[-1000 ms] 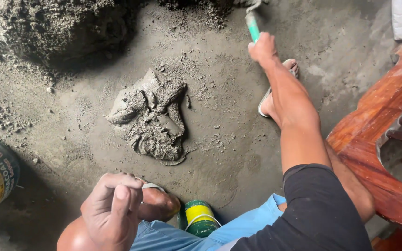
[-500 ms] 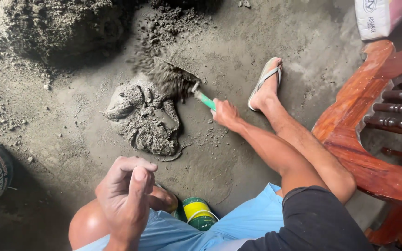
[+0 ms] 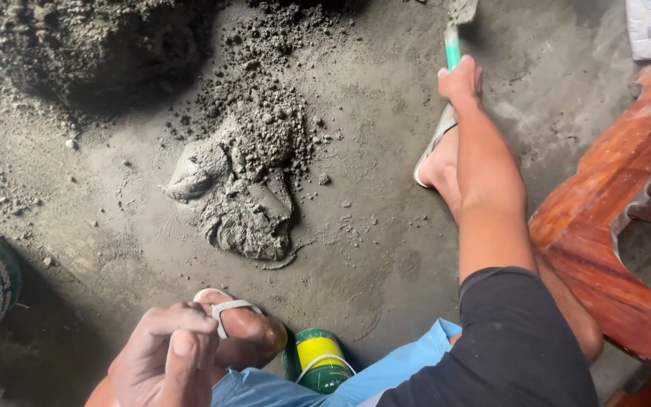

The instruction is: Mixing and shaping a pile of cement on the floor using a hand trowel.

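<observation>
Here, right hand (image 3: pixel 459 81) grip closed round trowel (image 3: pixel 453 38), left hand (image 3: pixel 166 360) loosely curled, empty, green can (image 3: pixel 318 360) beside.

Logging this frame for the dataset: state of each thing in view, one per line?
right hand: closed around the trowel handle, arm stretched out.
trowel: held, blade at the top edge, partly out of view.
left hand: loosely curled, holding nothing, over the knee.
wet mortar patch: spread on the floor, dry mix heaped on its upper part.
dry mix pile: heaped, loose.
green can: upright by the foot.
</observation>
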